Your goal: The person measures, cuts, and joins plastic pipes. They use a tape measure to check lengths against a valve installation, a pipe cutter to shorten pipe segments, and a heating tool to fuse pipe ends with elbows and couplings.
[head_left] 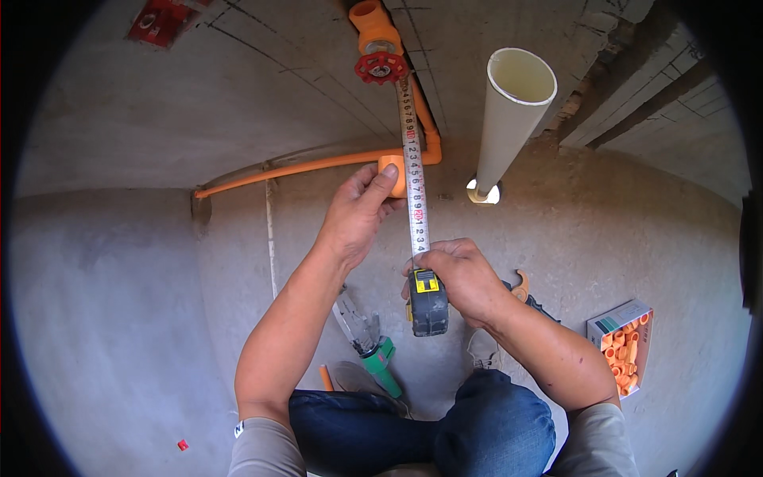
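- Tape measure [430, 312] in right hand [458, 278], thumb pressed down by the mouth of the case, fingers curled about its upper end; body of the case hanging below the thumb, toward the knees.
- Metal blade [413, 171] drawn out of that case, running away from the grip in a nearly straight line, numbers facing up, far end at the red handwheel [381, 68]; cannot tell just where the tip lies.
- Orange fitting [400, 181] pinched in left hand [354, 211], thumb flat on its near face, fingers bent around behind; part of it showing past the thumb, toward the blade.
- Fitting just left of the blade, well up from the case, between right hand and handwheel; cannot tell whether touching the blade's edge or slightly apart.
- Handwheel set on an orange valve [375, 32], beyond both hands.
- Orange pipe [318, 160] stretching leftward from an elbow [432, 151] close behind blade and fitting.
- White pipe [513, 119] standing to the right of the blade, clear of both hands.
- Green-handled tool [380, 366] down between the forearms; carton [618, 314] full of orange fittings [624, 350] beyond the right forearm.
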A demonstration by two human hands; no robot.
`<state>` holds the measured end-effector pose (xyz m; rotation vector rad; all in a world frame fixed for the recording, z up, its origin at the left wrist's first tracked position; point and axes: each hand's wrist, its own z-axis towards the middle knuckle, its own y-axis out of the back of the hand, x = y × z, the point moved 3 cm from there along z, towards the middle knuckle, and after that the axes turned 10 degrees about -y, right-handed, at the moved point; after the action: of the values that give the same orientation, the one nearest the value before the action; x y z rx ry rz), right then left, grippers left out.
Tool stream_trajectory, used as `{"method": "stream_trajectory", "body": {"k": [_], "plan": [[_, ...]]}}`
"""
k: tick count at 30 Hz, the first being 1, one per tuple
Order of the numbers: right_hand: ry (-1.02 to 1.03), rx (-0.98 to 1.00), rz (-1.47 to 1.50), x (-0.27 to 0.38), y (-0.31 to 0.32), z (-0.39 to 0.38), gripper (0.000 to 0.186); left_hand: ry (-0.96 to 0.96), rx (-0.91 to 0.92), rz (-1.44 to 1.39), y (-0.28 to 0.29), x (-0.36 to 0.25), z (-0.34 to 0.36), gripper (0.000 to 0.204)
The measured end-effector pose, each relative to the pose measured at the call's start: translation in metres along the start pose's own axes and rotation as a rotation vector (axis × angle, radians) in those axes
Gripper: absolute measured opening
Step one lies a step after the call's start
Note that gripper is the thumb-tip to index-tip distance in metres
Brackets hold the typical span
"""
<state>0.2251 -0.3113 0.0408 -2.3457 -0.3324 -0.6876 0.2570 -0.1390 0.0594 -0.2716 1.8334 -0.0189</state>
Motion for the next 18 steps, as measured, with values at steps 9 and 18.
{"method": "stream_trajectory", "body": {"k": [9,18], "plan": [[-0.007,0.0,0.023,0.0003,-0.0007,-0.0014,0.026,0.007,0.006,0.02,0.0004,-0.0007,-0.0002,0.045],[-0.013,0.003,0.018,-0.0012,-0.0005,0.0015,0.026,0.001,0.011,0.016,-0.002,-0.0026,-0.0004,0.045]]}}
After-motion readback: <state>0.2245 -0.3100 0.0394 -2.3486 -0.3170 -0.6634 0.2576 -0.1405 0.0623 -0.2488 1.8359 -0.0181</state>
